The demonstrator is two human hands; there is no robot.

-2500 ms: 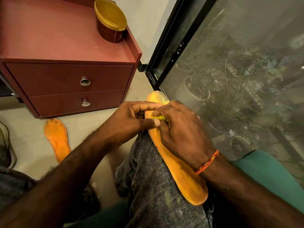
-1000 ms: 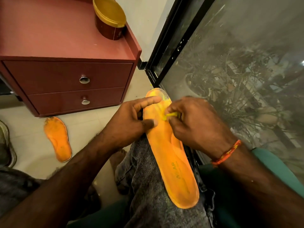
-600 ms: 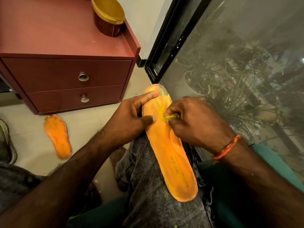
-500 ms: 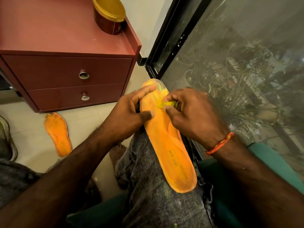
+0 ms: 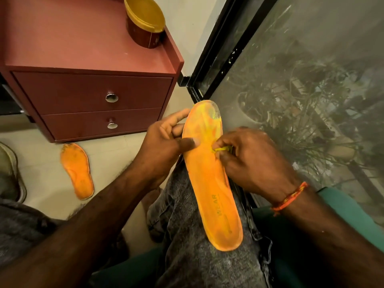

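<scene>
The right hand pinches a small yellow strip between thumb and curled fingers, its tip touching the orange insole, probably to spread the yellowish smear seen toward the toe. The left hand clamps the insole's left edge, thumb on top and fingers beneath, likely to steady it. The insole lies lengthwise along the knee, toe pointing away. A second insole lies on the floor by the cabinet, where a lidded tin stands.
</scene>
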